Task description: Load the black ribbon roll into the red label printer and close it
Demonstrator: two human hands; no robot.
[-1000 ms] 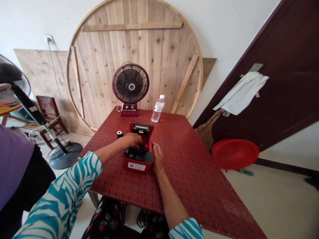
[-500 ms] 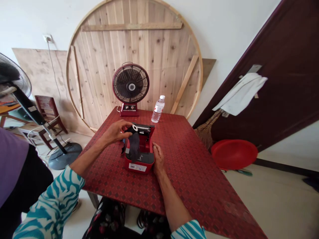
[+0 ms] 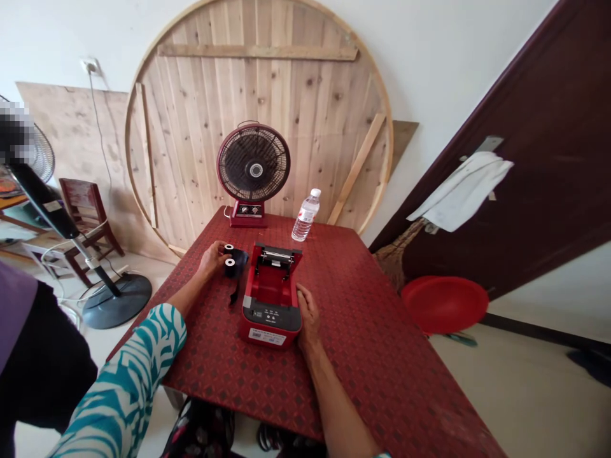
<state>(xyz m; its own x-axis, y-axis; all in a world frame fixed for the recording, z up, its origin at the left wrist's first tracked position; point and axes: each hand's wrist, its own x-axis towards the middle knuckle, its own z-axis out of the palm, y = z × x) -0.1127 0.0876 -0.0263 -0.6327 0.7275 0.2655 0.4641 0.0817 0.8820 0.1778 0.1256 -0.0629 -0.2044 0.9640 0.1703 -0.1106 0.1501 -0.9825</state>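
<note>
A red and black label printer (image 3: 272, 331) stands on the table with its lid raised and its red inside showing. My right hand (image 3: 308, 315) holds the printer's right side, fingers curled along the wall. Left of the printer, my left hand (image 3: 213, 259) is closed at the fingertips on a roll of black ribbon (image 3: 230, 268) with a white core. A second white-cored roll (image 3: 229, 247) is just behind it. Dark loose ribbon (image 3: 242, 257) spreads to their right, and another black strip (image 3: 233, 298) lies nearer me.
A red desk fan (image 3: 254, 168) and a water bottle (image 3: 306, 216) stand at the back of the patterned red table (image 3: 363, 362). A person in purple (image 3: 16, 305) and a black pedestal fan (image 3: 62, 219) are at the left. A red basin (image 3: 446, 304) is off the table's right side.
My left hand has carried the black ribbon from above the printer leftward and down to the table. The printer's inside now shows. My right hand stays at the printer's side.
</note>
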